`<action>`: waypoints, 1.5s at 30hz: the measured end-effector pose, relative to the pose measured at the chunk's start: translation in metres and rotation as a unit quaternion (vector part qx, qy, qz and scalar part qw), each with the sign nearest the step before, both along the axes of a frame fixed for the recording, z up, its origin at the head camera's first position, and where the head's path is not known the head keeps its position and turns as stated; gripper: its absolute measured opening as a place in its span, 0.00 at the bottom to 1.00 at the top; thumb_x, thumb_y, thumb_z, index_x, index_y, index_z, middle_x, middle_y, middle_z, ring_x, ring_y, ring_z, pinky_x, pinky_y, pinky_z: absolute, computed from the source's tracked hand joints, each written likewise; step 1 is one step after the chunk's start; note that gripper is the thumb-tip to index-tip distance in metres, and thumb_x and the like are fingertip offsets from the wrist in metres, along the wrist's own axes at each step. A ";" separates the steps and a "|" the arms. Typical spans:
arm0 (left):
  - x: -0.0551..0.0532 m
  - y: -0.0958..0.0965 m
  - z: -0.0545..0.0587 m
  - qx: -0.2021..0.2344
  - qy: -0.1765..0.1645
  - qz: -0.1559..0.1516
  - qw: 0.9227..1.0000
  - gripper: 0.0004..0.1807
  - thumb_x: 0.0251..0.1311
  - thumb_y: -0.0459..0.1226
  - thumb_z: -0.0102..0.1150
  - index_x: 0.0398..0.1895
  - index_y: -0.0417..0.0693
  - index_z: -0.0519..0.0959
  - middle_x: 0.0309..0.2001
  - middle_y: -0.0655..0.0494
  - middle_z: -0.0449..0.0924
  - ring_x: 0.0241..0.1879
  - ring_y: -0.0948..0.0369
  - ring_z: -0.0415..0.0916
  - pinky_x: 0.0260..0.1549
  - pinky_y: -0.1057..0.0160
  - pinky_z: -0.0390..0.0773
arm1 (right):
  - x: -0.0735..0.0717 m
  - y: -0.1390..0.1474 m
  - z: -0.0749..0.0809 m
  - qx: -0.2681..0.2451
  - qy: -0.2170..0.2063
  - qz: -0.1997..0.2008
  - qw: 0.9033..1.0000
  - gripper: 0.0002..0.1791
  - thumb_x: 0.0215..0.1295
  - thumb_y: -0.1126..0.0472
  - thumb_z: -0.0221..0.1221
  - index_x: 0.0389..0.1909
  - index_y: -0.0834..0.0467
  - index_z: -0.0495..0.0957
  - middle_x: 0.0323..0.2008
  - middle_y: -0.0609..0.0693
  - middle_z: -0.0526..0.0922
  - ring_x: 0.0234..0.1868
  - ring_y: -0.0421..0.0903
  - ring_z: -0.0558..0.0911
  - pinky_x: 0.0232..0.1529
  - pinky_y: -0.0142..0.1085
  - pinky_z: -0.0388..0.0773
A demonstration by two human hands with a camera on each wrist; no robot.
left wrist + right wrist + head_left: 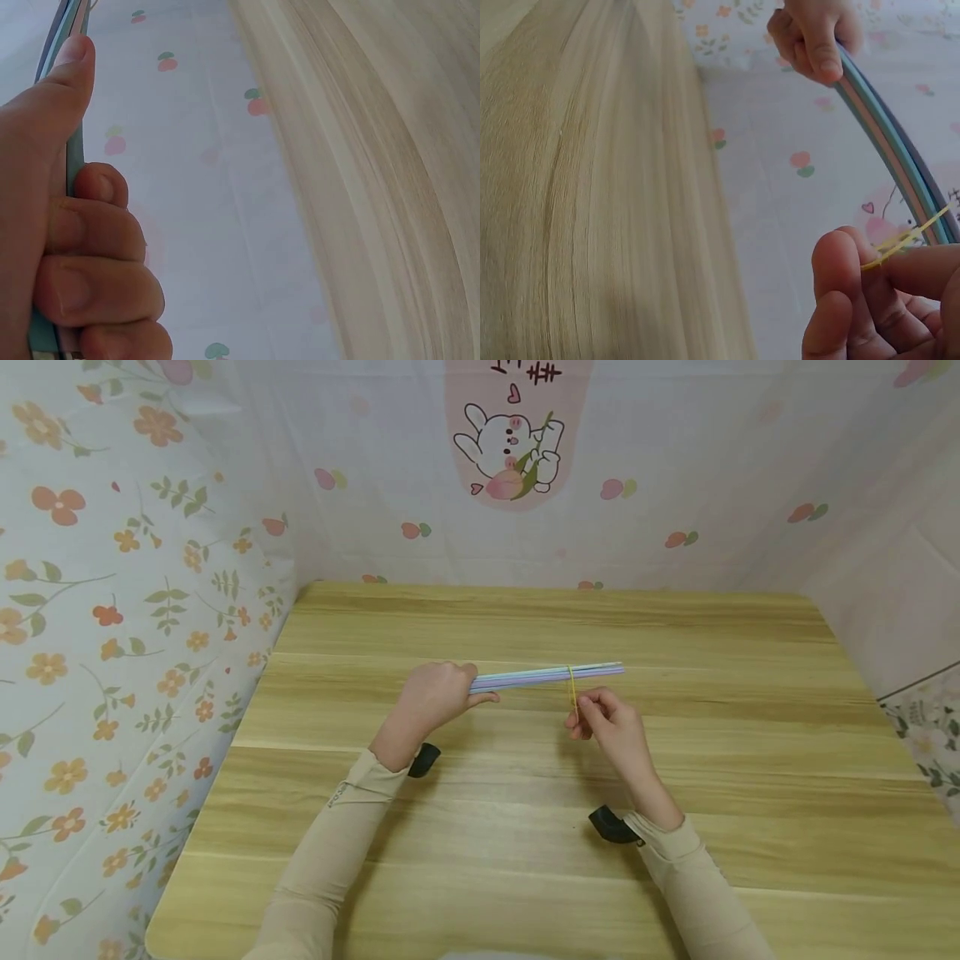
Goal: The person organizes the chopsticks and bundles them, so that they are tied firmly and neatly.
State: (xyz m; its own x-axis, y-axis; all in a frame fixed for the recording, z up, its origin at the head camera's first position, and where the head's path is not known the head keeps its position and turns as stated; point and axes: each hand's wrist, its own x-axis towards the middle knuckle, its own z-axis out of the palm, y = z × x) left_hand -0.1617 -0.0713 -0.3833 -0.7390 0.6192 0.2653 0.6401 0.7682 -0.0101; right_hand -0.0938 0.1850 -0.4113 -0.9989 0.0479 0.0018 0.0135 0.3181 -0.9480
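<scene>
A bundle of long thin pastel sticks (525, 678), in blue, lilac and pinkish tones, is held above the table. My left hand (438, 693) grips one end, fingers curled round it and thumb lying along the sticks; in the left wrist view these fingers (97, 285) wrap the bundle (75, 161). Near the far end a yellow rubber band (572, 681) loops round the sticks. With thumb and fingertips my right hand (611, 722) pinches the band's lower part, pulling it out from the bundle. The stretched band (911, 238) shows closely in the right wrist view.
Below both hands lies a wood-grain table (510, 860). A white patterned cloth (360, 460) hangs behind its back edge, and a flowered cloth (112, 677) hangs at the left. Dark wrist pieces (613, 825) stick out by the beige sleeves (690, 877).
</scene>
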 end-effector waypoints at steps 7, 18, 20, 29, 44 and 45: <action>-0.002 -0.002 0.001 0.001 0.010 0.000 1.000 0.28 0.54 0.61 0.58 0.18 0.46 0.70 0.13 0.61 0.55 0.12 0.66 0.52 0.11 0.70 0.51 | -0.002 0.011 -0.010 0.020 -0.041 0.032 0.998 0.05 0.68 0.69 0.54 0.37 0.69 0.71 0.23 0.56 0.83 0.22 0.39 0.81 0.29 0.37 0.81; -0.002 -0.003 -0.002 0.003 0.022 0.014 1.000 0.28 0.54 0.61 0.57 0.15 0.48 0.67 0.14 0.62 0.50 0.13 0.66 0.49 0.11 0.70 0.50 | 0.009 0.016 -0.015 0.003 0.077 0.166 0.983 0.12 0.63 0.72 0.57 0.46 0.72 0.79 0.27 0.64 0.83 0.27 0.41 0.84 0.30 0.36 0.81; -0.002 -0.004 -0.003 0.002 0.023 0.016 1.000 0.28 0.55 0.61 0.57 0.15 0.48 0.66 0.13 0.62 0.50 0.12 0.66 0.49 0.11 0.70 0.50 | 0.010 0.014 -0.017 -0.042 0.136 0.185 0.972 0.20 0.63 0.75 0.56 0.56 0.73 0.72 0.28 0.66 0.83 0.28 0.40 0.85 0.30 0.35 0.81; -0.002 -0.003 -0.005 0.010 0.046 0.021 0.999 0.28 0.55 0.60 0.57 0.15 0.48 0.66 0.13 0.62 0.49 0.12 0.67 0.48 0.11 0.70 0.48 | 0.007 0.005 -0.027 -0.212 0.142 0.219 0.942 0.36 0.74 0.69 0.42 0.75 0.53 0.36 0.34 0.50 0.85 0.33 0.43 0.86 0.37 0.38 0.82; 0.002 -0.004 -0.004 0.005 0.081 -0.006 0.997 0.27 0.54 0.60 0.59 0.18 0.48 0.67 0.13 0.62 0.49 0.11 0.67 0.47 0.10 0.70 0.47 | -0.009 0.024 -0.006 -0.539 -0.020 0.125 0.833 0.30 0.74 0.46 0.34 0.51 0.66 0.74 0.35 0.58 0.86 0.36 0.46 0.86 0.41 0.32 0.80; 0.002 -0.004 -0.003 0.006 0.079 -0.009 0.997 0.27 0.53 0.59 0.60 0.18 0.47 0.67 0.12 0.62 0.50 0.11 0.67 0.47 0.10 0.70 0.47 | -0.011 0.026 -0.005 -0.537 -0.020 0.132 0.833 0.30 0.75 0.46 0.34 0.49 0.66 0.74 0.35 0.58 0.86 0.35 0.46 0.86 0.41 0.33 0.81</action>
